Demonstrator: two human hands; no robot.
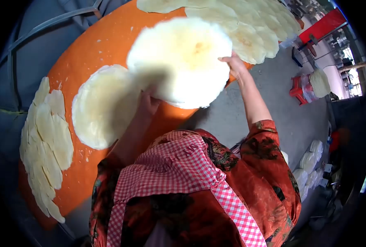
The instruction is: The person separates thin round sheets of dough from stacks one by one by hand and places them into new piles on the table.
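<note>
The left hand [149, 102] is gripping the lower-left edge of a pale, thin, round flatbread [183, 57] at upper centre; the right hand [235, 66] is pinching its right edge. Rightward, beyond the orange tabletop [88, 49], grey floor [285, 90] is lying open.

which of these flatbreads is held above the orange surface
The round flatbread held at its edge by the left hand and right hand. The others lie on the orange surface: a single flatbread, a left cluster and a far cluster.

We seem to be in a food workshop. We see flatbreads [47, 148] overlapping along the orange surface's [88, 49] left edge, grey floor [275, 92] beyond.
</note>
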